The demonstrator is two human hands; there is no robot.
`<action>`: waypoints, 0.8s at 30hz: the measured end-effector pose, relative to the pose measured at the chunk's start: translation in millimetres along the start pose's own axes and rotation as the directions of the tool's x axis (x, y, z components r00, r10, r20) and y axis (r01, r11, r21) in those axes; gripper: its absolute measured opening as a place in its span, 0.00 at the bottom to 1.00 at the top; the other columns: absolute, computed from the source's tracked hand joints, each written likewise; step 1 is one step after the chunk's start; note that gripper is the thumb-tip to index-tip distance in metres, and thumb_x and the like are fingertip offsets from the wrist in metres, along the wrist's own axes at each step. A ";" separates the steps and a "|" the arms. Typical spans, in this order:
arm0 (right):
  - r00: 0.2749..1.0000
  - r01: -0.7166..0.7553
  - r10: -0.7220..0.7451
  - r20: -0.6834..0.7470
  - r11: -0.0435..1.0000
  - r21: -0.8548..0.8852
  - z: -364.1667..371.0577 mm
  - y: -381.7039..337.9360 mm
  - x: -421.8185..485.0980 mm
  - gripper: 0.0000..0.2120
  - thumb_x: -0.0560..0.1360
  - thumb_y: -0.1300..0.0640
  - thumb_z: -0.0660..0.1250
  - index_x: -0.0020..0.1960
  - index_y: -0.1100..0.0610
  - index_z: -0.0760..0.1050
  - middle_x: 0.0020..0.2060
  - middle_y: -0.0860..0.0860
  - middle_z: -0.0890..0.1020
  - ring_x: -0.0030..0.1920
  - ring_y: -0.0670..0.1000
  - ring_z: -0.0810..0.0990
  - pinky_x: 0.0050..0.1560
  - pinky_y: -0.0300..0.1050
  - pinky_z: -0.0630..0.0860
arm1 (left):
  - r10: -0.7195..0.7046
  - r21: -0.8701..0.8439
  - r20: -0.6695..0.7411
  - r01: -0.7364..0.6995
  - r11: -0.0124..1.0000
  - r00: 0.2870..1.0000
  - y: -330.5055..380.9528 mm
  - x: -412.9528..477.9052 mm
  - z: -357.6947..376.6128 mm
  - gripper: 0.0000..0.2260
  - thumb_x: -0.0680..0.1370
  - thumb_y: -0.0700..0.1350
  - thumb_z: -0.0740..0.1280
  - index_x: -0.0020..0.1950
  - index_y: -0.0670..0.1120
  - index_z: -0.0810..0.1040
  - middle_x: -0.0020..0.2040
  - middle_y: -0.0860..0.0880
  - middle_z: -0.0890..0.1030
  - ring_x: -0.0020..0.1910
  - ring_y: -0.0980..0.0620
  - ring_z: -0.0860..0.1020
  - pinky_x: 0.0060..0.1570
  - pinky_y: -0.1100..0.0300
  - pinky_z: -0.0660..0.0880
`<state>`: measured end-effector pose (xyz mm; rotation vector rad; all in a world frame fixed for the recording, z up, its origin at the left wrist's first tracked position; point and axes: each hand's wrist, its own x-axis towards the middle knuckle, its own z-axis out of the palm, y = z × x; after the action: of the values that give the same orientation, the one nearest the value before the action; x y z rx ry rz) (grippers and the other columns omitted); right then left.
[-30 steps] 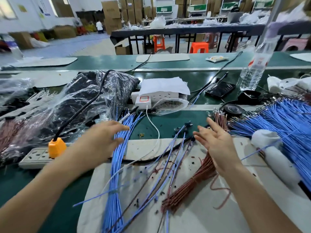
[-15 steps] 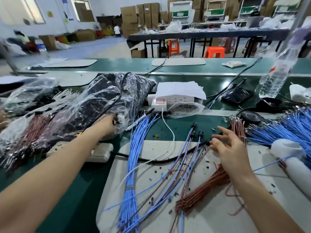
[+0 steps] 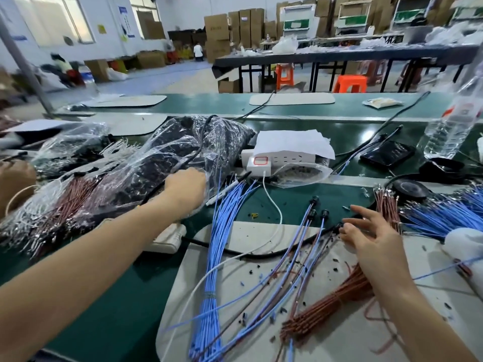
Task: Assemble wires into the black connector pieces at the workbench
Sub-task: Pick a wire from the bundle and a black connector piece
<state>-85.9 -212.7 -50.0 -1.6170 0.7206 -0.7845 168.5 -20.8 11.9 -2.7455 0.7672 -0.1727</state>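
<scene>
Bench (image 3: 287,202): green, smooth, matte
Mat (image 3: 248,232): pale grey sheet, rounded corners, strewn w/ black crumbs
Bag (image 3: 167,158): clear crinkled plastic, stuffed w/ small black connector pieces; on bench, left of centre
Blue bundle (image 3: 217,257): thin blue insulated wires, tied low down, fanned at far end nr bag
Brown bundle (image 3: 332,307): reddish-brown wires, on mat under R forearm
Loose wires (image 3: 295,252): blue + brown, slantwise on mat betw. the two bundles; three end in round black connectors (image 3: 313,201) on bench just past mat
Blue heap (image 3: 439,215): more blue wire, metal tips, far right
Strip (image 3: 282,158): white plastic power strip, red-framed switch, white paper (image 3: 292,142) on top; white cable (image 3: 274,210) curves down beside it
Bottle (image 3: 454,121): clear ribbed plastic; red/white label, text unreadable
Phone (image 3: 386,152): black, glossy, flat
Left hand (image 3: 185,188): arm stretched fwd, knuckles up, fingers dip into bag's mouth behind plastic; grip can't be told
Right hand (image 3: 373,236): palm down, fingers spread, loosely bent, gripping nothing; tips near black cable (image 3: 248,253) at mat's far edge
Posters (image 3: 124,24): on back wall, too blurred to read
</scene>
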 end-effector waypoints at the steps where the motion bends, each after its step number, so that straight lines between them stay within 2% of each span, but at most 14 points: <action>1: 1.000 0.004 -0.004 0.001 1.000 -0.005 0.1 1.0 0.1 0.14 0.77 0.64 0.65 0.59 0.49 0.74 0.46 0.50 0.82 0.48 0.53 0.82 0.53 0.52 0.78 | 0.003 0.022 -0.035 -0.003 1.000 0.999 4.5 -1.5 -7.3 0.05 0.75 0.35 0.61 0.45 0.44 0.71 0.36 0.48 0.67 0.42 0.44 0.74 0.38 0.54 0.69; 3: 1.000 0.012 -0.012 0.005 1.000 -0.017 0.0 1.6 0.9 0.14 0.77 0.64 0.65 0.59 0.49 0.74 0.46 0.50 0.82 0.48 0.52 0.82 0.54 0.52 0.78 | 0.018 0.045 -0.130 -0.012 0.999 0.991 13.0 -2.1 -22.4 0.05 0.75 0.37 0.61 0.46 0.46 0.74 0.33 0.49 0.67 0.38 0.46 0.72 0.38 0.55 0.69; 4: 1.000 0.015 -0.015 0.008 1.000 -0.024 0.4 1.8 1.1 0.14 0.77 0.64 0.65 0.59 0.49 0.74 0.46 0.49 0.82 0.48 0.52 0.82 0.54 0.53 0.79 | 0.040 0.004 -0.172 -0.040 0.999 0.984 17.3 -1.8 -28.0 0.05 0.76 0.38 0.60 0.46 0.47 0.74 0.34 0.49 0.69 0.37 0.46 0.72 0.38 0.55 0.70; 5: 1.000 0.016 -0.015 0.011 0.999 -0.030 0.8 1.9 1.5 0.14 0.77 0.64 0.65 0.59 0.49 0.75 0.45 0.49 0.82 0.48 0.52 0.82 0.54 0.53 0.79 | 0.066 -0.104 -0.187 -0.086 0.991 0.980 22.9 -0.8 -32.6 0.05 0.76 0.40 0.59 0.44 0.46 0.73 0.36 0.49 0.71 0.37 0.47 0.72 0.38 0.55 0.71; 7: 1.000 0.014 -0.014 0.014 0.999 -0.029 0.8 1.7 1.8 0.13 0.77 0.64 0.65 0.58 0.50 0.75 0.45 0.49 0.82 0.47 0.52 0.82 0.54 0.54 0.79 | 0.126 -0.402 -0.123 -0.166 0.900 0.984 39.5 3.6 -37.9 0.11 0.78 0.42 0.56 0.37 0.43 0.69 0.38 0.46 0.73 0.35 0.48 0.72 0.36 0.57 0.70; 9: 1.000 0.011 -0.011 0.019 1.000 -0.022 0.6 1.6 2.0 0.13 0.77 0.65 0.65 0.56 0.49 0.76 0.45 0.49 0.82 0.47 0.52 0.82 0.54 0.54 0.79 | 0.130 -0.568 -0.067 -0.145 0.810 0.989 58.1 10.1 -36.6 0.15 0.79 0.44 0.54 0.33 0.43 0.68 0.36 0.44 0.74 0.33 0.48 0.72 0.32 0.57 0.66; 11: 1.000 0.006 -0.005 0.030 1.000 -0.010 -0.6 1.1 1.7 0.13 0.77 0.64 0.65 0.55 0.48 0.75 0.45 0.49 0.82 0.48 0.52 0.82 0.55 0.54 0.79 | 0.081 -0.540 -0.068 -0.105 0.835 0.994 71.6 13.4 -27.9 0.14 0.79 0.47 0.56 0.37 0.41 0.70 0.39 0.43 0.74 0.36 0.44 0.73 0.37 0.56 0.68; 13: 1.000 0.001 -0.001 0.030 1.000 0.003 -1.1 0.6 1.3 0.13 0.77 0.64 0.65 0.55 0.48 0.75 0.45 0.49 0.82 0.48 0.51 0.81 0.55 0.54 0.79 | 0.067 -0.380 -0.069 -0.088 0.921 0.995 79.8 14.7 -13.6 0.11 0.79 0.49 0.61 0.45 0.42 0.74 0.46 0.42 0.77 0.44 0.41 0.76 0.42 0.53 0.72; 16: 1.000 0.000 0.000 0.024 1.000 0.005 -0.2 0.5 1.0 0.13 0.77 0.64 0.66 0.55 0.48 0.75 0.45 0.50 0.82 0.48 0.50 0.81 0.56 0.54 0.78 | 0.092 -0.253 -0.082 -0.110 0.961 0.992 85.5 17.3 5.5 0.09 0.79 0.47 0.63 0.52 0.41 0.76 0.53 0.42 0.78 0.52 0.39 0.78 0.44 0.50 0.72; 20: 1.000 -0.009 0.009 0.024 1.000 -0.006 -0.2 0.0 0.8 0.12 0.77 0.63 0.66 0.56 0.49 0.76 0.45 0.49 0.82 0.47 0.49 0.81 0.55 0.53 0.79 | 0.051 -0.319 -0.225 -0.123 0.940 0.973 78.9 15.3 4.7 0.10 0.79 0.49 0.64 0.46 0.43 0.77 0.42 0.45 0.78 0.46 0.40 0.80 0.38 0.53 0.71; 22: 0.999 -0.014 0.014 0.030 1.000 -0.014 -1.0 -0.2 0.4 0.11 0.77 0.63 0.66 0.55 0.49 0.76 0.45 0.49 0.82 0.47 0.49 0.81 0.54 0.52 0.79 | 0.043 -0.330 -0.298 -0.145 0.933 0.954 70.7 12.5 -3.3 0.10 0.80 0.49 0.63 0.44 0.44 0.75 0.41 0.45 0.77 0.42 0.41 0.79 0.36 0.54 0.71; 24: 0.999 0.007 -0.007 0.034 1.000 -0.021 -0.7 -1.2 -1.1 0.10 0.77 0.61 0.66 0.51 0.46 0.77 0.43 0.48 0.82 0.46 0.48 0.82 0.50 0.48 0.79 | 0.032 -0.422 -0.376 -0.202 0.884 0.926 63.6 7.8 -16.8 0.09 0.81 0.47 0.61 0.44 0.44 0.72 0.39 0.47 0.76 0.38 0.44 0.78 0.34 0.55 0.72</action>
<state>-87.1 -211.9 -48.9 -1.6491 0.7017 -0.7552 140.8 -80.9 9.0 -3.1351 1.2083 -0.5485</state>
